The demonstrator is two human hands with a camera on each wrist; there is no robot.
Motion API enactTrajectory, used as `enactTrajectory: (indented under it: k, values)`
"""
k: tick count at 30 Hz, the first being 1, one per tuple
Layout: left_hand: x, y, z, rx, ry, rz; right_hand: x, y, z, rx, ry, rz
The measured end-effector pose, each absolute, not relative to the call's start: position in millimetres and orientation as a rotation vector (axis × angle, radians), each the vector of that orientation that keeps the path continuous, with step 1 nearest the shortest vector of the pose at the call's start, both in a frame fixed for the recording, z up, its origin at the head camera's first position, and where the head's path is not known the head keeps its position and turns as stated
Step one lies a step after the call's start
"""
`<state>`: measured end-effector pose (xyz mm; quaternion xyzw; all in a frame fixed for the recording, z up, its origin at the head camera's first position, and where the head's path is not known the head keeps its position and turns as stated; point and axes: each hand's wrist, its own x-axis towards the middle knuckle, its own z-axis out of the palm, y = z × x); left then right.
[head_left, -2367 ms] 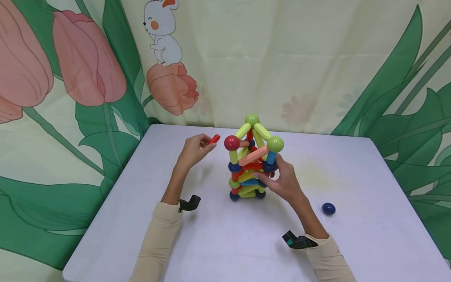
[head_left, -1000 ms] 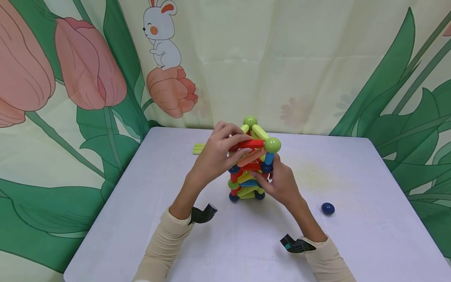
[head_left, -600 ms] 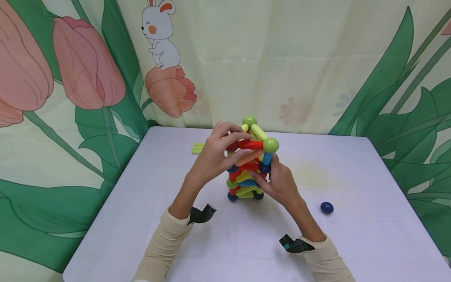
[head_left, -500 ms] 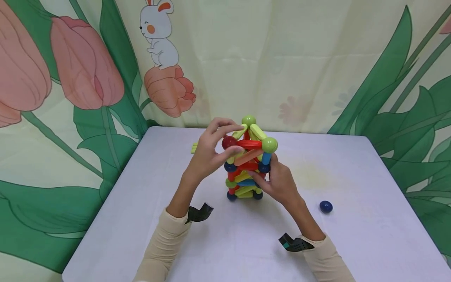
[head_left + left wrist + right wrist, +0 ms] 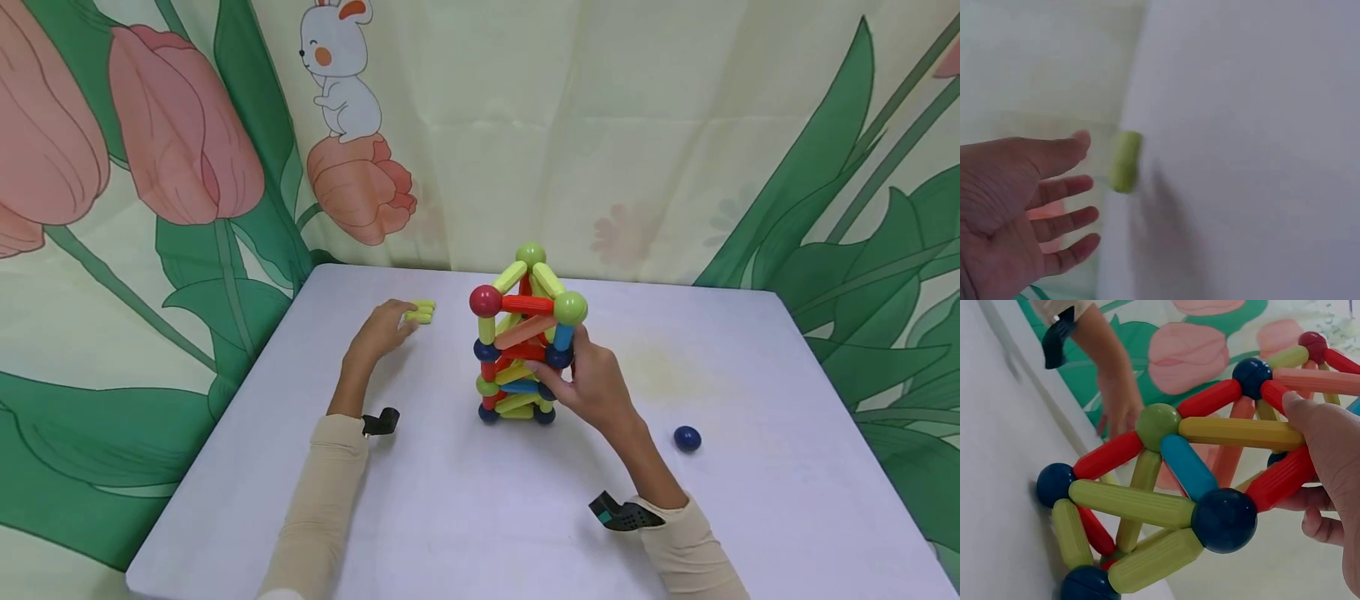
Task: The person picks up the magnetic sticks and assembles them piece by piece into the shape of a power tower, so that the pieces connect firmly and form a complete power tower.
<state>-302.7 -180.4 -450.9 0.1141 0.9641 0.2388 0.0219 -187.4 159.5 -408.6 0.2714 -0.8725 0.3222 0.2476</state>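
Note:
A tower of coloured rods and balls [image 5: 517, 387] stands upright on the table in the head view. My right hand [image 5: 600, 387] grips its right side near the middle, thumb in front; the right wrist view shows the thumb by a red rod [image 5: 1285, 478]. Across the tower's upper front, a red rod [image 5: 528, 305] joins a red ball [image 5: 486, 301] and a light green ball [image 5: 572, 308]. My left hand [image 5: 381, 332] is beside several yellow-green rods [image 5: 423, 312] at the table's back left. In the left wrist view its fingers are extended, apart from a blurred yellow-green rod [image 5: 1126, 161].
A dark blue ball [image 5: 687, 438] lies on the white table [image 5: 465, 517], right of the right forearm. Behind the table's back edge hangs a printed curtain [image 5: 525, 133] with tulips and a rabbit.
My left hand brought a red rod to the tower's upper front and let it go between the red and green balls. It then moved left to the yellow-green rods. The right hand kept its grip.

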Motion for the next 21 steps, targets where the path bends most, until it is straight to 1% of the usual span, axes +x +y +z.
enactTrajectory:
  k: [2, 5, 13, 21]
  values:
    - [-307.8, -185.5, -465.8, 0.342, 2.986, 0.660, -187.7, 160.7, -408.9, 0.761, -2.354, 0.876]
    - [-310.3, -186.6, -477.7, 0.329, 3.027, 0.586, -187.7, 162.0, -409.3, 0.793, -2.320, 0.877]
    - [-311.2, -174.9, -487.1, 0.268, 3.165, 0.543, -187.6, 164.3, -409.3, 0.808, -2.304, 0.902]
    - [-316.6, -168.0, -493.2, 0.276, 3.200, 0.435, -188.3, 165.6, -407.8, 0.808, -2.317, 0.927]
